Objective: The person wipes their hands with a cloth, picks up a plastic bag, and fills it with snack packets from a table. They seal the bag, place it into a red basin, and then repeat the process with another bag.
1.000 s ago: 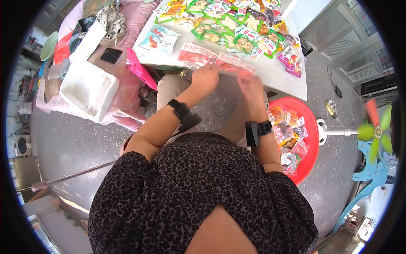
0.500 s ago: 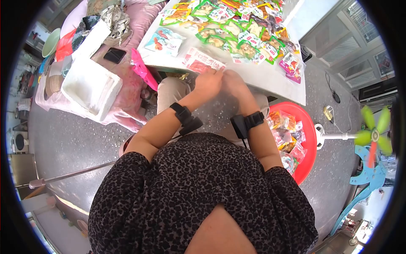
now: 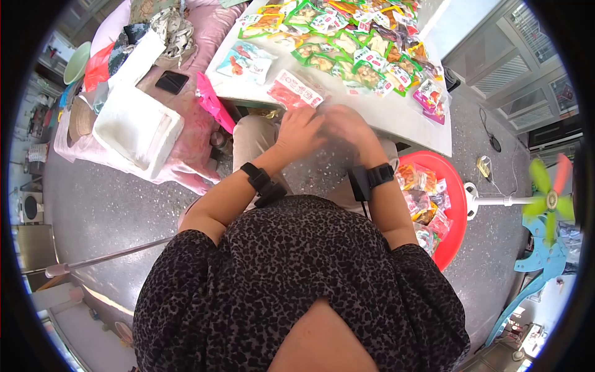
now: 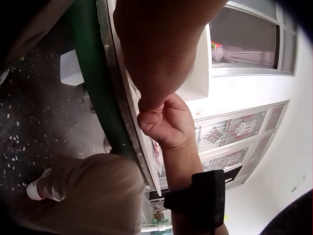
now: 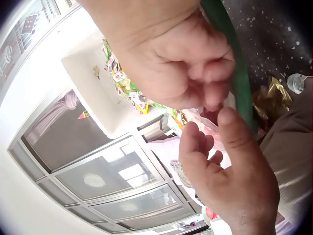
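In the head view, a red-and-white packet [image 3: 294, 90] lies at the table's near edge, just beyond the left hand [image 3: 300, 131]. Beside it the right hand [image 3: 349, 127], blurred, is close to the left fingertips. The right wrist view has the right hand [image 5: 183, 63] with fingers curled in and nothing visible in them; below it the left hand [image 5: 230, 169] has its thumb apart from loosely bent fingers. Part of a pink packet shows behind them. In the left wrist view the right hand [image 4: 168, 122] is curled, partly behind the dark left hand [image 4: 156, 58].
Many colourful packets [image 3: 372, 59] cover the far part of the white table [image 3: 396, 121]; a blue-and-white one [image 3: 245, 62] lies at left. A red basin [image 3: 457, 214] of packets stands at right, near a fan [image 3: 551, 200]. A white foam box [image 3: 133, 133] sits at left.
Two red-and-white packets were at the hands a second ago; one now shows before the left hand. The right hand has moved left, its fingers off the packet it pinched.
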Demonstrator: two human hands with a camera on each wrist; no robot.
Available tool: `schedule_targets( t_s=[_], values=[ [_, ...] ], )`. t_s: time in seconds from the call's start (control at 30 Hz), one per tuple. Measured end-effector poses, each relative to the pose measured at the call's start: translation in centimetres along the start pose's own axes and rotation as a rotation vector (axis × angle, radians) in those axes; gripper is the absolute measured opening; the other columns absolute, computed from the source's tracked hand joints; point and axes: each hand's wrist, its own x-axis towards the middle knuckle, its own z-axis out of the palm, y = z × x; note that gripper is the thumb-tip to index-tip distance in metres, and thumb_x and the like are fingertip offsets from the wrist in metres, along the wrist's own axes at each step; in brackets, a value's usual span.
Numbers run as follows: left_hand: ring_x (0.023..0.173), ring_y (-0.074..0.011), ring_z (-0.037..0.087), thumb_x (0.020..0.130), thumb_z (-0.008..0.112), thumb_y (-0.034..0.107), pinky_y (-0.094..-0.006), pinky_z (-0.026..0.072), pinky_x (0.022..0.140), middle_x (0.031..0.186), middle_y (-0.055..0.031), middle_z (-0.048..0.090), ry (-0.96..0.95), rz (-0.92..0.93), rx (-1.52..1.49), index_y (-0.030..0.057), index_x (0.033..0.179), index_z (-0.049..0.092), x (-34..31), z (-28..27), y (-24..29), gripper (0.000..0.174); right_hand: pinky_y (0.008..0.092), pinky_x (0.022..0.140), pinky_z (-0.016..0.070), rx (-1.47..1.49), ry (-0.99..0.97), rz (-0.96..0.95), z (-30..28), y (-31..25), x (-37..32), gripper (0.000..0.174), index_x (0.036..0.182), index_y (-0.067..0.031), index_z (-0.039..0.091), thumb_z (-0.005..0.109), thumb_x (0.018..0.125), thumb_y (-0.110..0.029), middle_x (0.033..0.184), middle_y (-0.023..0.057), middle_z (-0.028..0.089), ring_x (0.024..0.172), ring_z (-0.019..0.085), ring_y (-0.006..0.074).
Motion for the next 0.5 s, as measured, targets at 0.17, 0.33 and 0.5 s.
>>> schedule_targets(
  t_s=[0.17,0.33,0.5],
  values=[
    [0.103,-0.0247,0.039,0.062,0.057,0.013,-0.0398,0.0294,0.086,0.103,-0.0064,0.046,-0.039,0.115,0.183,0.0121,0.092,0.053,-0.5,1.2,-2.5,0.031,0.0186,0.04,0.0316,-0.145,0.318,-0.1,-0.8,-1.2,-2.6,0.024,0.094,-0.0018,0.047,0.051,0.071,-0.007,0.074,0.0032,0.05,0.052,0.045,0.0064],
    [0.101,-0.0264,0.043,0.062,0.052,0.006,-0.0385,0.0316,0.086,0.101,-0.0076,0.05,-0.046,0.158,-0.022,0.0078,0.084,0.054,1.1,0.9,-3.8,0.022,0.0255,0.06,0.0415,-0.482,0.403,-0.369,-2.5,-0.4,-1.5,0.04,0.106,0.0014,0.041,0.054,0.07,-0.01,0.091,0.0092,0.052,0.068,0.051,0.0142],
    [0.091,-0.0286,0.049,0.076,0.046,0.009,-0.0337,0.0381,0.08,0.097,-0.0124,0.053,-0.069,-0.06,-0.549,0.0026,0.093,0.053,4.0,-1.9,-5.4,0.019,0.0322,0.078,0.04,-0.777,0.355,-0.585,-2.1,-2.5,-1.3,0.053,0.114,0.0004,0.035,0.059,0.067,-0.011,0.108,0.015,0.046,0.091,0.047,0.0185]
  ],
)
